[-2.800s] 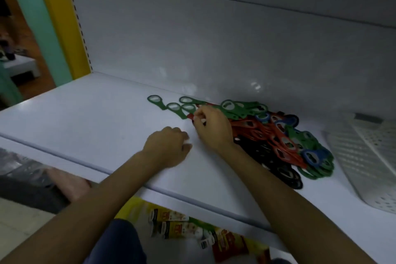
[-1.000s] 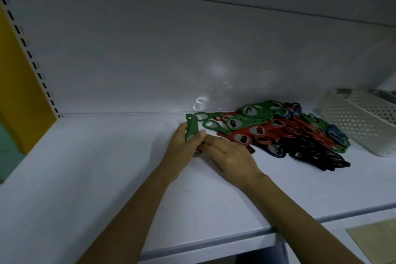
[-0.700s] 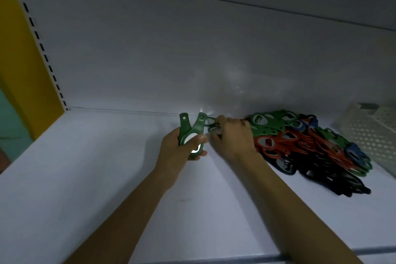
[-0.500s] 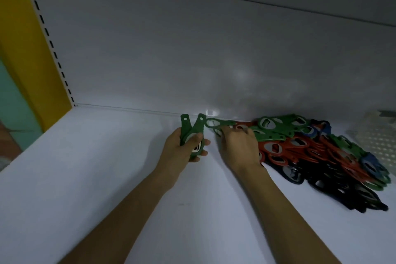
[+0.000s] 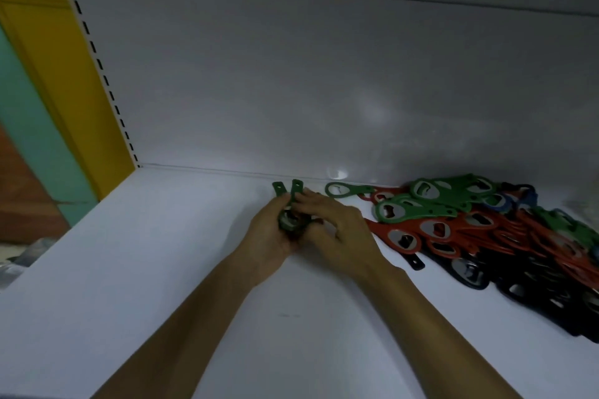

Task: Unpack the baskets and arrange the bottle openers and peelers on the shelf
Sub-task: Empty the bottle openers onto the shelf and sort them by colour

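A bunch of green bottle openers (image 5: pixel 289 204) is clamped in the left hand (image 5: pixel 267 238), the right hand (image 5: pixel 338 235) curled onto it too, at nine o'clock of the pile (image 5: pixel 486 230) on the shelf (image 5: pixel 129 285). With handles splayed, one may be dropped if the grip is loosened.

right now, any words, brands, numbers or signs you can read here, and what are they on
No text can be read.
green openers gripped by the left hand and right hand: no print shows.
pile of openers: any stamp on the metal heads is too blurred to read.
shelf and back panel: blank.
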Tool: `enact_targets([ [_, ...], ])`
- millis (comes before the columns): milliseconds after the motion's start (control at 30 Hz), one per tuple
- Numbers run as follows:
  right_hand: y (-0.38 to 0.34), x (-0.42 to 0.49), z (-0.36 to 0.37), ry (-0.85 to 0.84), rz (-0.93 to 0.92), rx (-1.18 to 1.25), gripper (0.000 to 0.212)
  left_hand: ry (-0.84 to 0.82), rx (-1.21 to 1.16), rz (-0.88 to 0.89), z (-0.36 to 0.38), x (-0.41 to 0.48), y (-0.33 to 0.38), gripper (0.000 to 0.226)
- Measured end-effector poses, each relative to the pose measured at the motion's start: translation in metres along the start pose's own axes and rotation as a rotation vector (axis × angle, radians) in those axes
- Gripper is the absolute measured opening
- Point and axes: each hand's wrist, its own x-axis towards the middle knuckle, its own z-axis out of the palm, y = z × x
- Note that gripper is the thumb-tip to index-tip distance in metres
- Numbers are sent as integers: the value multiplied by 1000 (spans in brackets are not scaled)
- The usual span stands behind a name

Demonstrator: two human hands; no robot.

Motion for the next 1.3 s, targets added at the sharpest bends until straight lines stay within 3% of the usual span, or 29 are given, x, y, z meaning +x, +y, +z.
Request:
enact_targets([
  [100, 4, 6, 1, 154, 72, 95, 37, -27, 87, 58, -2, 5, -2, 27],
  [167, 15, 11, -4, 271, 177, -36, 32, -32, 111, 61, -2, 6, -3, 26],
  [267, 35, 14, -11, 27, 354, -502, 50, -40, 88, 63, -5, 9, -4, 29],
  [333, 42, 13, -9, -95, 346, -666, 50, -54, 62, 62, -6, 10, -5, 31],
  [400, 40, 13, -6, -50, 292, -678, 38, -54, 22, 56, -7, 10, -5, 31],
  [500, 39, 13, -10, 42, 294, -691, 40, -36, -40, 52, -7, 10, -4, 28],
  [833, 29, 17, -9, -17, 185, -906, 22, 8, -141, -16, -9, 17, -2, 26],
  [933, 17, 19, -15, 217, 135, -890, 4, -1, -105, -10, -11, 18, -1, 27],
  [1000, 10, 19, -22, 474, 39, -733, 5, -15, -84, -22, -11, 17, -1, 28],
  [1033, 8, 18, -23, 518, -20, -679, 10, -24, -76, -33, -11, 16, -2, 29],
  [1067, 5, 17, -21, 493, -78, -667, 17, -31, -73, -49, -10, 16, -1, 31],
  [1167, -2, 11, -3, 177, -213, -623, 22, -32, -85, -88, -10, 14, 1, 45],
  [1233, -7, 7, 6, 55, -167, -513, 12, -48, -108, -98, -12, 14, 4, 36],
  [1300, -11, 7, 5, 67, -90, -396, 15, -56, -89, -67, -13, 13, 3, 32],
])
